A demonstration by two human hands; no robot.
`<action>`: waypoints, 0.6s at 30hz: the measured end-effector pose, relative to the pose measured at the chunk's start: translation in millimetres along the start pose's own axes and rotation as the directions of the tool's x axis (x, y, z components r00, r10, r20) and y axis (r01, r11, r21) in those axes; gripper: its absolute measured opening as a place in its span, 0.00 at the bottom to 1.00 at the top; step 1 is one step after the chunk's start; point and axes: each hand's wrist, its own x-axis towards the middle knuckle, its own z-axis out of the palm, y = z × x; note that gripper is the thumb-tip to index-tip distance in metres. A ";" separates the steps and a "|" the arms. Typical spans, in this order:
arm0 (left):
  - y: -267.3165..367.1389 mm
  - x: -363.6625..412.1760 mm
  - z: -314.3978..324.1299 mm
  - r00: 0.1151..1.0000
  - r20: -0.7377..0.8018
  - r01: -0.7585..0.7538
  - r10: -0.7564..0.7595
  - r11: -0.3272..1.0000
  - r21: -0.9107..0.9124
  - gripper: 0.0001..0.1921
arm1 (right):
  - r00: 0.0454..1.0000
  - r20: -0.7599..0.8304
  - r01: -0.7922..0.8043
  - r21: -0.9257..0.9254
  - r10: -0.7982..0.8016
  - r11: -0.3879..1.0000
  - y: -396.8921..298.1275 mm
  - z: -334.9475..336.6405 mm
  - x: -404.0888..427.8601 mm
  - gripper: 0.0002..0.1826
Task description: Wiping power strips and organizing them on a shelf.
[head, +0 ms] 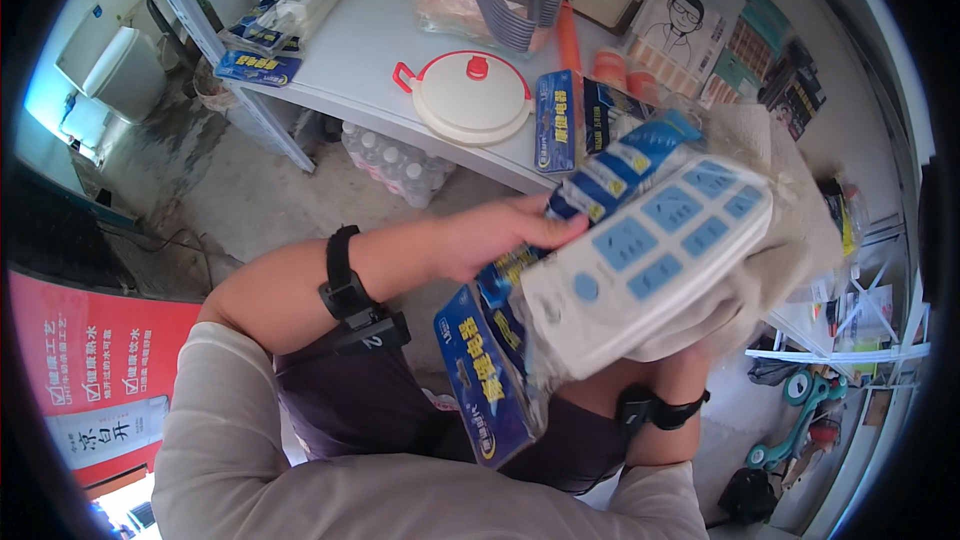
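Observation:
My left hand (517, 232) grips a white power strip (652, 240) in clear plastic packaging, thumb over the blue printed card along its side. Light-blue stickers cover the socket groups on its upper face. The strip is held tilted above my lap, and the blue header card (487, 382) of its package hangs at the lower end. A beige cloth (787, 240) is bunched behind and beneath the strip's far side. My right forearm (667, 427) rises into this cloth, which it holds up against the package; the right hand's fingers are hidden.
On the white shelf table (352, 67) stand a white lidded pan (472, 105) with red handles, more packaged power strips (300, 7) and another blue-carded package (555, 120). Wrapped water bottles (397, 165) sit underneath. A teal scooter (795, 412) lies at right; a red printed box (97, 360) stands left.

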 end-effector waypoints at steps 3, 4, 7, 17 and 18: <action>-16.8 7.9 3.6 0.995 0.060 0.069 -0.076 0.992 0.104 0.26 | 0.994 0.054 0.100 -0.147 -0.093 0.984 17.0 -5.1 -19.7 0.21; -24.8 12.7 0.4 0.991 0.088 0.096 -0.101 0.994 0.058 0.32 | 0.985 0.104 0.161 -0.228 -0.140 0.960 23.2 -7.3 -24.2 0.20; -38.2 16.8 3.4 0.977 -0.128 -0.119 0.172 0.931 0.344 0.40 | 0.926 0.297 0.340 -0.382 -0.234 0.859 38.0 -8.3 -36.1 0.20; -23.9 13.8 20.0 0.889 -0.240 -0.254 0.389 0.858 0.447 0.30 | 0.633 0.728 0.402 -0.020 -0.262 0.915 -50.1 20.7 -40.1 0.22; -22.0 11.6 21.6 0.927 -0.257 -0.191 0.275 0.932 0.309 0.30 | 0.666 0.715 0.342 -0.037 -0.214 0.939 -55.5 26.1 -33.9 0.21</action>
